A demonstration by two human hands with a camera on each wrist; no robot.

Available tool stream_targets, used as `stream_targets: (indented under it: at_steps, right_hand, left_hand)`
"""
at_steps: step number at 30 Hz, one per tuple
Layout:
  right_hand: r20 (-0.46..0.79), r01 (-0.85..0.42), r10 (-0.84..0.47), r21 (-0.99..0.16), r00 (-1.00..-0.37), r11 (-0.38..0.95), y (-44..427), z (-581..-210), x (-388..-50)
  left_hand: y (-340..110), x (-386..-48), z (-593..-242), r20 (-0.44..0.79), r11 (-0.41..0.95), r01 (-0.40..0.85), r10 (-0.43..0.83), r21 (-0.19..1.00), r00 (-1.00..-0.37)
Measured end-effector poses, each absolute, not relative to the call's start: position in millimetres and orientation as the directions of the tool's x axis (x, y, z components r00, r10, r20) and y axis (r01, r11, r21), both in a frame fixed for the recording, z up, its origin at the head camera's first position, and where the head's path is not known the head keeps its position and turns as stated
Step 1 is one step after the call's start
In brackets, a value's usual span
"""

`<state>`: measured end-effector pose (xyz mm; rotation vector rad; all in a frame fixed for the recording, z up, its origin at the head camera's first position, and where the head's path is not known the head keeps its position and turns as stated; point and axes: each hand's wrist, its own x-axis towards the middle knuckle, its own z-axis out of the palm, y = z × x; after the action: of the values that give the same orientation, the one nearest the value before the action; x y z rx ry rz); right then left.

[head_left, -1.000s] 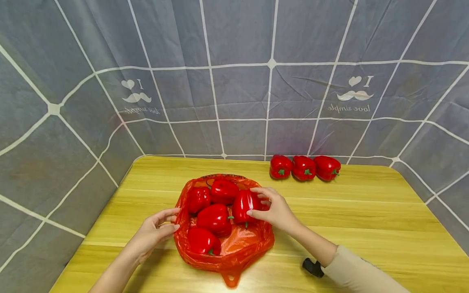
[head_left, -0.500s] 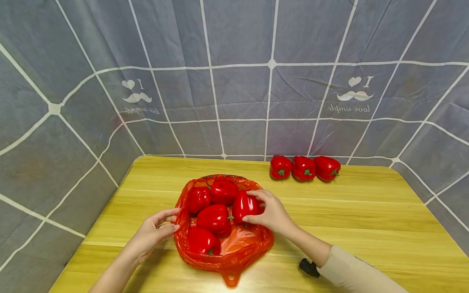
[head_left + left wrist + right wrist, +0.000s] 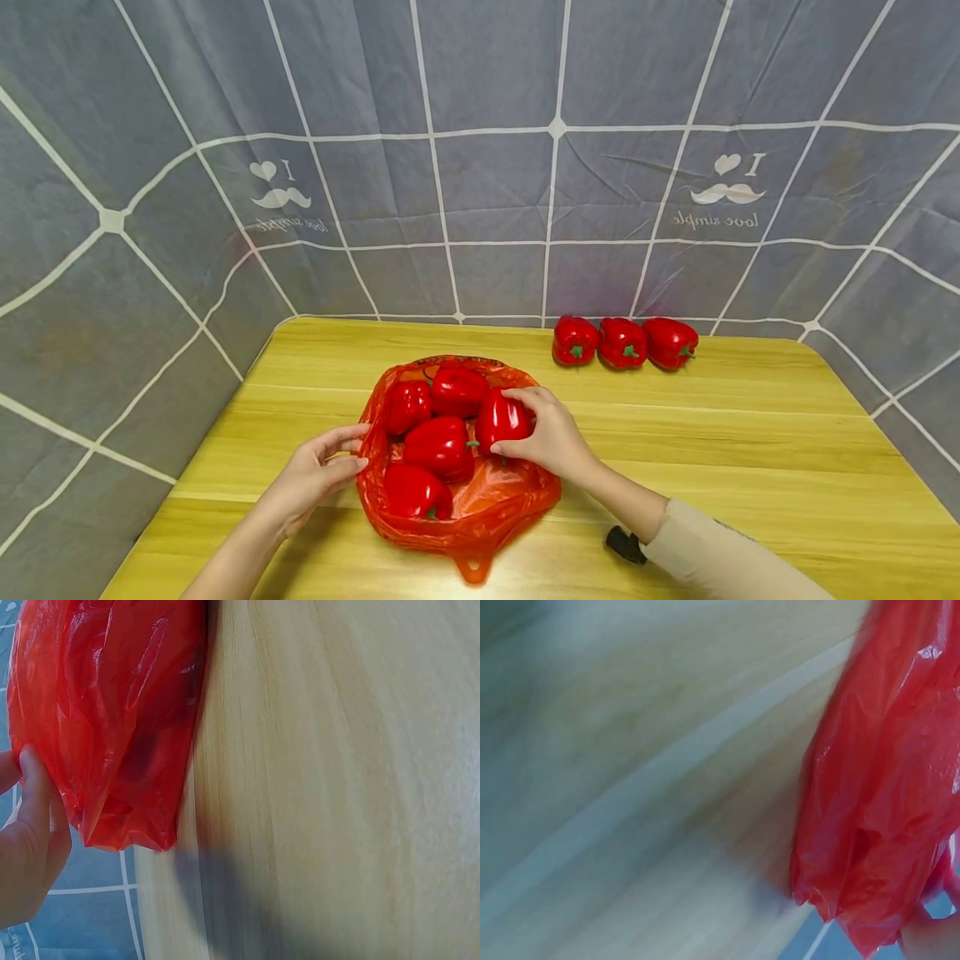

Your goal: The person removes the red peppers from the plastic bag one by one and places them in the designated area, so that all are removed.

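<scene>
Two hands (image 3: 557, 440) at one red bag (image 3: 517, 512), five red peppers (image 3: 437, 448) inside.

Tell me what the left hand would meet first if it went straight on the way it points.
The red plastic bag: the left hand seems to touch its side. Behind that film, probably the middle pepper, though depth is hard to judge.
</scene>
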<state>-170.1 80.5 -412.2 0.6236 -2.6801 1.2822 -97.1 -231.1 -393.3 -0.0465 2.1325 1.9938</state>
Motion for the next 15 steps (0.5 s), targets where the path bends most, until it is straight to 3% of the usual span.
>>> stream_targets:
  at_steps: [15]
  right_hand:
    - [0.262, -0.399, -0.309, -0.716, -0.914, 0.573, 76.0, -410.0, -165.9]
  left_hand:
    - [-230.8, -96.8, -391.3, -0.185, 0.082, -0.175, 0.129, 0.981, -0.974]
